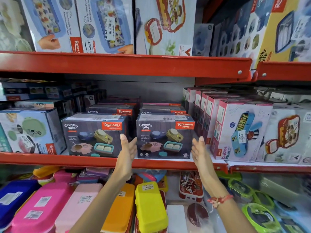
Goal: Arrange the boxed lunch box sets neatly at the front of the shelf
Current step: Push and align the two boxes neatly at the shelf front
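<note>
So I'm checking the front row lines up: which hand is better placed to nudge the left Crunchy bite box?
Left. The left hand is open in the gap right beside the left Crunchy bite box, while the right hand is beyond the right Crunchy bite box.

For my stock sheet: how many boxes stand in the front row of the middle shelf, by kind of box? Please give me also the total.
Dark Crunchy Bite boxes: 2
Light blue box with green lunch box picture: 1
Pink Kidzee Plus box: 1
White box with red lunch box picture: 1
Total: 5
</note>
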A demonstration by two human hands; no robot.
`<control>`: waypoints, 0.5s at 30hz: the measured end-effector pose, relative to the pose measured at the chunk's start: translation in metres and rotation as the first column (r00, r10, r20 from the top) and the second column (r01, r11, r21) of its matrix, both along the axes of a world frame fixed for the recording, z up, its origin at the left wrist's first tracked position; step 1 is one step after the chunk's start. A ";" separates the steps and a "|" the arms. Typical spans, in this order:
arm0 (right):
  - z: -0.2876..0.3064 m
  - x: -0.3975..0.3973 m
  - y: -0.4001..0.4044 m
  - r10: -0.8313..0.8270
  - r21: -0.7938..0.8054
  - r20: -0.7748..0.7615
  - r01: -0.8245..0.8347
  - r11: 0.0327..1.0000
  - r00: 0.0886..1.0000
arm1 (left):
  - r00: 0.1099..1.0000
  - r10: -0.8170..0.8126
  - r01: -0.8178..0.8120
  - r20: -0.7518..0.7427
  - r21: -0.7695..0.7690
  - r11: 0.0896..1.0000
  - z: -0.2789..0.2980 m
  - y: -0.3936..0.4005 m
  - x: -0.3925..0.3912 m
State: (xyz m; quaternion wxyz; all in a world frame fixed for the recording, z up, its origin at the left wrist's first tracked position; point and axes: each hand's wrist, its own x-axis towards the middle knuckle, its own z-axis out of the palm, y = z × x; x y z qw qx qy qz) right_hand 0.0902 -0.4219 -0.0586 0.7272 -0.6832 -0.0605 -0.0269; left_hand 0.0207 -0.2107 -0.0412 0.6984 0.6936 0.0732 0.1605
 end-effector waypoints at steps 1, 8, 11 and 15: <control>-0.001 -0.003 -0.001 0.004 0.004 0.008 -0.004 1.000 1.000 | 1.000 -0.005 0.005 0.001 0.005 1.000 -0.001 0.002 -0.002; 0.000 -0.020 -0.003 -0.011 0.010 0.026 0.011 1.000 1.000 | 0.999 -0.033 0.032 0.001 0.027 0.999 -0.004 0.007 -0.017; 0.000 -0.027 -0.005 -0.012 0.009 0.016 0.012 1.000 1.000 | 0.999 -0.044 0.044 -0.005 0.020 0.999 -0.004 0.010 -0.020; 0.003 -0.028 -0.007 -0.014 0.024 0.003 0.014 1.000 1.000 | 0.998 -0.066 0.066 0.006 0.018 0.998 -0.004 0.011 -0.021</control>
